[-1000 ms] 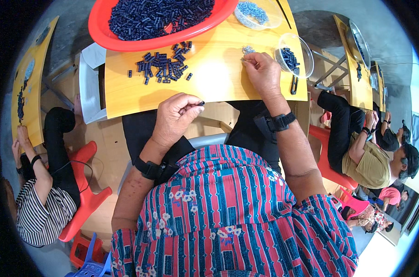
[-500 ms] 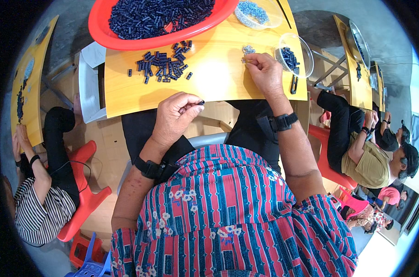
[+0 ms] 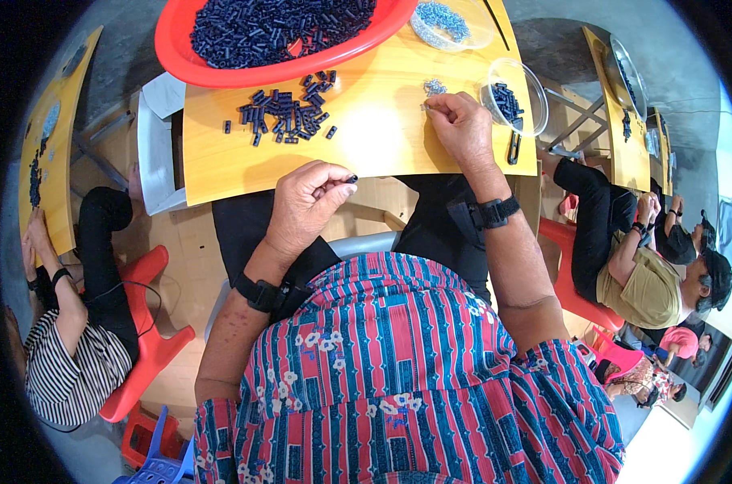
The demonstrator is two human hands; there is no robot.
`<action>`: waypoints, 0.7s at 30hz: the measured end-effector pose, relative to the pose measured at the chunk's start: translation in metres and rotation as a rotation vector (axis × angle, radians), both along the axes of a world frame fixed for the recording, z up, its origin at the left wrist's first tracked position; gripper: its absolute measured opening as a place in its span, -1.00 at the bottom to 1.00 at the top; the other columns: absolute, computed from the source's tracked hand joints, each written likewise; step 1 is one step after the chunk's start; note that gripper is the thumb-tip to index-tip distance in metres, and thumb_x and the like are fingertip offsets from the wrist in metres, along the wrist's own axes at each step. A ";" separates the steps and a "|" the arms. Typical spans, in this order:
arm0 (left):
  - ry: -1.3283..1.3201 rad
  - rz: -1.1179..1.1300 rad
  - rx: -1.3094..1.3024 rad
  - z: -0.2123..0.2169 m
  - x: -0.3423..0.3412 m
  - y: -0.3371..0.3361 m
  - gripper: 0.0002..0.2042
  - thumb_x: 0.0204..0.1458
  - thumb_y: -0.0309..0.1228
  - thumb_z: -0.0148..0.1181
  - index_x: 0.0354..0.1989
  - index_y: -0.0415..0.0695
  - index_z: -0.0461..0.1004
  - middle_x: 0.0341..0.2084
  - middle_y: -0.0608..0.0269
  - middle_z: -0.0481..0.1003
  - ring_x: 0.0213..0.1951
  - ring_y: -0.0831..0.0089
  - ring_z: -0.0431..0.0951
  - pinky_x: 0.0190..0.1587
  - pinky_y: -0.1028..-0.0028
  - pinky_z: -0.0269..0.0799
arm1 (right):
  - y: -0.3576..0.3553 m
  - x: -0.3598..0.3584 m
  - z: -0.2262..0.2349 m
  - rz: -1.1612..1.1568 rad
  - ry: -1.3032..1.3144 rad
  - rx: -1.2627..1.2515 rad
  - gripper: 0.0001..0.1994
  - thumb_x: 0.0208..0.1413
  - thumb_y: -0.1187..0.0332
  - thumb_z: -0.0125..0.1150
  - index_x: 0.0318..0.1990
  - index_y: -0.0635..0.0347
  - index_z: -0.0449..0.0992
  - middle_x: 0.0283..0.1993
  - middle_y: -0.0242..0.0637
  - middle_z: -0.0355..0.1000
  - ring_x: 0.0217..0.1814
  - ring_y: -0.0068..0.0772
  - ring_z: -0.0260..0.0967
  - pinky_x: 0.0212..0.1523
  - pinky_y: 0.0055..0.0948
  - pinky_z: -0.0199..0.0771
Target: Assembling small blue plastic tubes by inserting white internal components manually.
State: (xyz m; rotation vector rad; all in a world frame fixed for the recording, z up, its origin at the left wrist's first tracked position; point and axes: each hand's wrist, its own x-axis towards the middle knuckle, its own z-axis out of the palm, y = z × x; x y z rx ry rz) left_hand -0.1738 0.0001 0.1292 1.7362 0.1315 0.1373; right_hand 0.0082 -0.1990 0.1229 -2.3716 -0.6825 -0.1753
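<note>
My left hand is closed in a pinch just off the table's near edge. A small dark plastic piece sticks out between its thumb and forefinger. Over the right part of the table, my right hand has thumb and forefinger together beside a little heap of tiny silvery parts. Whatever those fingertips hold is too small to make out. A loose pile of dark plastic pieces lies on the yellow table, left of my right hand.
Behind the pile stands a red basin full of similar dark pieces. A clear tub holds bluish small parts; another round clear container has dark pieces, with a dark slim tool beside it. People sit at tables on both sides.
My right hand has shifted very slightly at the little heap of silvery parts. My left hand keeps its place with the dark piece.
</note>
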 end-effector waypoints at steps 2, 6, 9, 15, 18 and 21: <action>-0.004 0.000 0.005 0.000 0.000 0.000 -0.91 -0.03 -0.54 0.22 -0.35 -0.26 0.51 -0.51 0.33 0.46 -0.48 0.67 0.39 -0.41 0.63 0.31 | 0.002 -0.004 0.007 -0.027 0.096 0.035 -0.87 -0.14 0.46 0.13 -0.42 0.20 0.57 -0.38 -0.03 0.45 -0.33 0.00 0.44 -0.26 -0.24 0.46; -0.015 -0.001 0.002 0.001 0.001 -0.001 -0.91 -0.04 -0.53 0.22 -0.35 -0.26 0.51 -0.52 0.34 0.46 -0.48 0.67 0.38 -0.41 0.64 0.30 | -0.004 -0.003 0.004 0.023 -0.037 -0.051 -0.91 -0.09 0.50 0.26 -0.37 0.26 0.58 -0.45 -0.22 0.46 -0.49 -0.44 0.43 -0.43 -0.52 0.44; -0.027 0.001 0.019 0.001 0.000 -0.001 -0.89 -0.06 -0.58 0.24 -0.33 -0.29 0.51 -0.51 0.33 0.46 -0.49 0.69 0.38 -0.43 0.67 0.31 | -0.003 -0.004 0.005 0.041 -0.035 -0.073 -0.92 -0.09 0.49 0.27 -0.38 0.25 0.57 -0.45 -0.22 0.46 -0.48 -0.43 0.44 -0.43 -0.52 0.44; -0.031 0.001 0.029 -0.001 0.000 0.000 -0.88 -0.06 -0.58 0.25 -0.33 -0.30 0.50 -0.51 0.33 0.46 -0.49 0.70 0.38 -0.43 0.67 0.31 | -0.004 -0.008 0.007 0.082 -0.031 -0.043 -0.92 -0.08 0.50 0.26 -0.37 0.21 0.58 -0.45 -0.22 0.45 -0.46 -0.37 0.44 -0.41 -0.49 0.45; -0.032 0.003 -0.001 -0.003 0.000 0.000 -0.88 -0.06 -0.58 0.25 -0.33 -0.30 0.50 -0.50 0.33 0.47 -0.48 0.69 0.39 -0.43 0.66 0.32 | -0.007 -0.011 0.011 0.155 -0.092 -0.055 -0.90 -0.07 0.52 0.26 -0.35 0.20 0.60 -0.44 -0.21 0.44 -0.42 -0.31 0.44 -0.39 -0.46 0.44; -0.029 0.006 0.008 -0.003 0.000 0.001 -0.88 -0.06 -0.58 0.25 -0.33 -0.30 0.50 -0.51 0.32 0.47 -0.48 0.69 0.39 -0.43 0.66 0.32 | -0.007 -0.015 0.014 0.247 -0.188 -0.117 -0.87 -0.07 0.53 0.25 -0.32 0.18 0.61 -0.42 -0.21 0.44 -0.39 -0.26 0.44 -0.37 -0.44 0.43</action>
